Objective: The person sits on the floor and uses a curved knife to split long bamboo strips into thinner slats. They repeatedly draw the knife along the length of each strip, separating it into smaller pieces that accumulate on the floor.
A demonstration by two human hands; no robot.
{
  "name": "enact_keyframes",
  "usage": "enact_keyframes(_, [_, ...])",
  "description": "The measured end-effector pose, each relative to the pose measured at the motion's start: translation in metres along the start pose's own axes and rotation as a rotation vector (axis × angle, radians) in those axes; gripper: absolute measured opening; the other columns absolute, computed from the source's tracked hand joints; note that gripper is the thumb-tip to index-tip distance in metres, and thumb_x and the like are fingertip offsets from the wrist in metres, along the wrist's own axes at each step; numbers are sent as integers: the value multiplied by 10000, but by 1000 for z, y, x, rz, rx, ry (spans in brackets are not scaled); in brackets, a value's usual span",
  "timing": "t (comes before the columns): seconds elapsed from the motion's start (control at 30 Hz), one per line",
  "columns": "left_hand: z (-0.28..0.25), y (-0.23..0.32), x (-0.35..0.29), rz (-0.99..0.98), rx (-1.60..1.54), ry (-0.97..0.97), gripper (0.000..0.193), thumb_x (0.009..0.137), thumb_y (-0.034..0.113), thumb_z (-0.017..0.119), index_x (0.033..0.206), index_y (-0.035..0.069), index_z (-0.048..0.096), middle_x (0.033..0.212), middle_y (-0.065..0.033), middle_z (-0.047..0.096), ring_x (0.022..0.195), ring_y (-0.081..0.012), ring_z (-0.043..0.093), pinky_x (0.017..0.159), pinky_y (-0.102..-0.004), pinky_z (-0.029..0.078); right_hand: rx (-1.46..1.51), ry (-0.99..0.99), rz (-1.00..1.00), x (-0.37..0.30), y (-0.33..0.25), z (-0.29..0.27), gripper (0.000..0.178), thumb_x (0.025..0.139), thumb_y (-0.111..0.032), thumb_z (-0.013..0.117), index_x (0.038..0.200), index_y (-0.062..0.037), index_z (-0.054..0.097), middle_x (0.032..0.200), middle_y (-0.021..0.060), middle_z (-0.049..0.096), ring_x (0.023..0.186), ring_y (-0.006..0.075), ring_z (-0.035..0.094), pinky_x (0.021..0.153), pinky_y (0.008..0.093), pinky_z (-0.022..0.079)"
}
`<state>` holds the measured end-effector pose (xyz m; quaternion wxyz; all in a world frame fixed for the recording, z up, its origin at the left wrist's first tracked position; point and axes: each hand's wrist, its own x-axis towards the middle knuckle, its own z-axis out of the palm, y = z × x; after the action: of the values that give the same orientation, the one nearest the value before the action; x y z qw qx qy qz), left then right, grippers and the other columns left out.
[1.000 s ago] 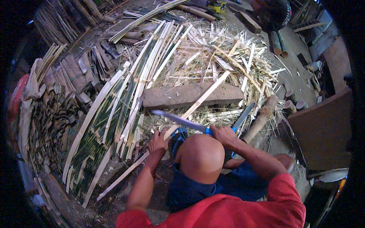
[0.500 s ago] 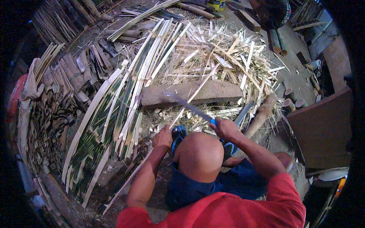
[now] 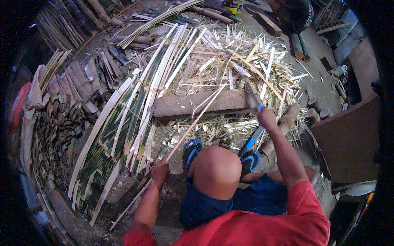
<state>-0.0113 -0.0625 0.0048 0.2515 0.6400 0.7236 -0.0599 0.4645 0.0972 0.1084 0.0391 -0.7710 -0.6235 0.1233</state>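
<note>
My left hand is closed around a long, thin bamboo strip. The strip slants from the lower left, passes through that hand and rests its far part across a thick wooden beam. Fine slivers hang loose near its far end. My right hand grips a blue-handled knife, its blade pointing away over the beam's right end. Blade and strip are apart. A second knife with a blue handle lies beside my right foot.
Long split bamboo strips lie in a bundle left of the beam. A heap of shavings spreads behind it. A short log sits at right, near a brown board. Bamboo poles lie farther back.
My left hand has drawn back toward the lower left with the strip. My right hand has swung the knife up and right, away from the strip.
</note>
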Motion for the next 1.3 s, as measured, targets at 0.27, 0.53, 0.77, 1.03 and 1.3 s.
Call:
enact_keyframes(0.27, [3, 60, 60, 303, -517, 9, 414, 975, 325, 485, 1221, 7, 584, 1066, -290, 655, 1043, -448, 617, 895, -491, 470, -88, -632, -466, -75, -48, 67, 458, 968, -460, 490, 1198, -65, 531, 933, 225, 705, 864, 421, 692, 760, 552, 533])
enact_keyframes(0.53, [1, 67, 65, 180, -411, -22, 419, 990, 336, 464, 1190, -7, 600, 1079, -292, 656, 1052, -459, 613, 894, -501, 471, -159, -530, -356, -83, -85, 33, 519, 975, -542, 456, 1156, -66, 550, 877, 231, 700, 820, 413, 693, 681, 559, 535])
enact_keyframes(0.77, [-10, 56, 63, 189, -456, -48, 405, 982, 339, 469, 1101, -15, 626, 1077, -294, 645, 1056, -476, 600, 888, -509, 472, -55, -388, -311, -77, -77, 41, 517, 981, -566, 429, 1132, -91, 567, 868, 239, 697, 823, 448, 682, 738, 566, 533])
enact_keyframes(1.03, [-7, -12, 25, 142, -347, -100, 467, 969, 428, 491, 1292, 106, 589, 1142, -271, 646, 1078, -448, 609, 928, -514, 470, 78, 240, 91, 8, -1, 10, 476, 991, -487, 467, 1068, -38, 605, 860, 268, 687, 804, 466, 670, 710, 542, 543])
enact_keyframes(1.3, [8, 23, 62, 372, -232, 456, 462, 923, 224, 607, 1359, 91, 528, 1145, -150, 634, 1033, -386, 620, 913, -457, 496, -44, -119, -136, -14, -24, 39, 462, 964, -478, 542, 1073, -32, 499, 891, 269, 682, 853, 480, 657, 742, 575, 504])
